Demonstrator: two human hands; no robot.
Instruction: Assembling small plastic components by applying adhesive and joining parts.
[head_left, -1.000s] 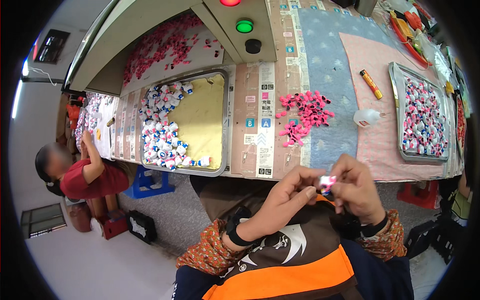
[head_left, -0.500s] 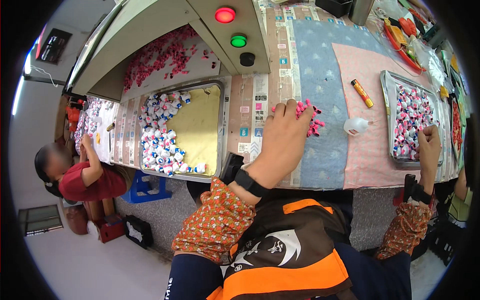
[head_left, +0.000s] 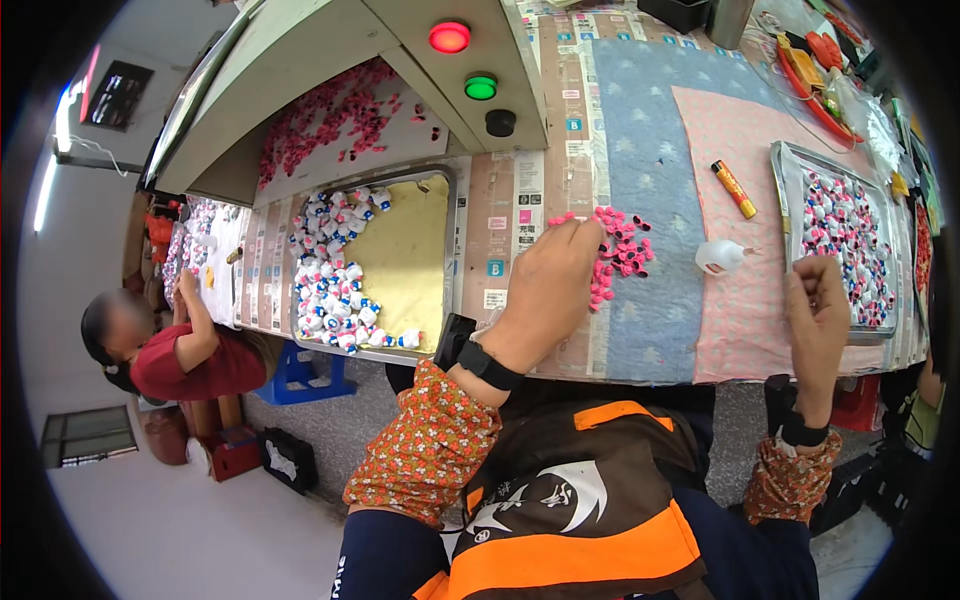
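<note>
My left hand [head_left: 552, 292] is closed at the left edge of a loose heap of small pink pieces [head_left: 628, 255] on the blue cloth. Its fingertips are curled under, so whatever they hold is hidden. Over the pink cloth, just left of the right-hand metal tray [head_left: 784, 205], my right hand [head_left: 820, 322] has its thumb and fingers drawn together; I cannot make out anything in them. That tray holds many small white, pink and blue figures [head_left: 845, 240]. Between my hands lies a white squeeze bottle [head_left: 718, 256] with a thin nozzle.
Left of my left hand, a yellow-lined tray [head_left: 425, 260] holds white-and-blue figures [head_left: 335, 300]. Behind it stands a box-shaped machine [head_left: 400, 30] with pink pieces inside. An orange-yellow tube [head_left: 734, 190] lies on the pink cloth [head_left: 700, 120]. At far left a person [head_left: 195, 350] works.
My right hand has moved left, from over the right tray to beside it. My left hand has shifted slightly left and nearer to me, its fingers more curled.
</note>
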